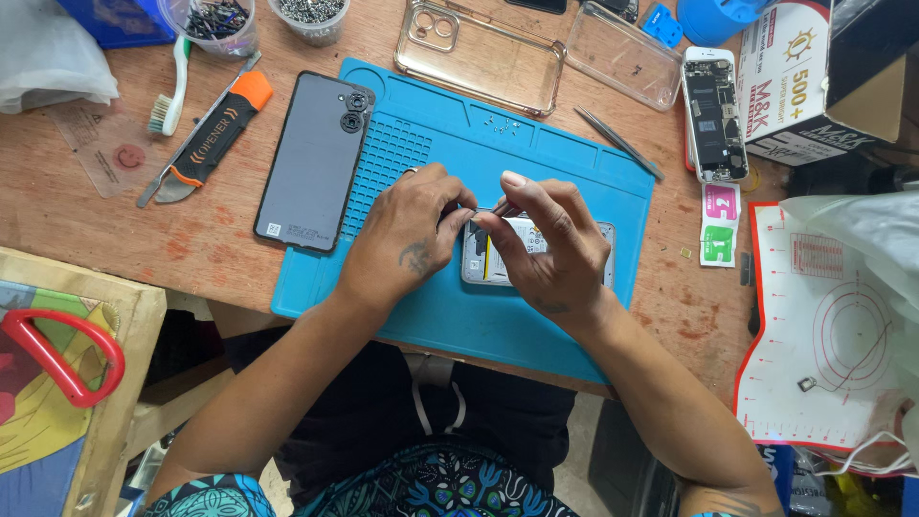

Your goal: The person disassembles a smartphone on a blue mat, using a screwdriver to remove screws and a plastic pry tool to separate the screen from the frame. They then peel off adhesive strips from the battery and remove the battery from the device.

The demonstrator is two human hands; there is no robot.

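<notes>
Opened phone [498, 254] lay at mat's [536, 168] centre, near front edge. Left hand [407, 235] pinched phone's left end, steadying. Right hand [550, 244] pinched slim tool [504, 207] over internals. Step judged: disassembly, working small part. Next move needed fine tip control. Back cover [314, 161] lay across mat's left edge; tweezers [620, 144] at right edge.

Bare forearms — small dark tattoo on left hand [407, 239] — blue patterned garment.

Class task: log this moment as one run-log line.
left hand: steadies opened phone | right hand: holds slim tool at phone's top edge | base: blue mat | nearby: tweezers
</notes>
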